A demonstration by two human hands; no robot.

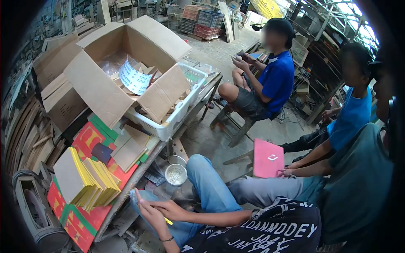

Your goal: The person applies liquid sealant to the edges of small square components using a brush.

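Observation:
My left hand (151,217), with a dark band at its wrist, is raised near the front edge of the table. My right hand (169,209) reaches across from the right and presses close against it, fingers together. A small yellow strip (168,221) shows beneath my right wrist, the edge of a piece held between the hands. Most of that piece is hidden. On the table just left of my hands, a stack of flat grey boards with yellow edges (90,183) stands on a red and green patterned sheet (78,230).
An open cardboard box (158,101) rests in a white plastic basket (158,130) on the table. Grey flat pieces (130,145) lie beside it. A bucket (176,174) stands beyond my knees. Seated people are at right; one holds a pink board (268,159). Crates (209,24) stand behind.

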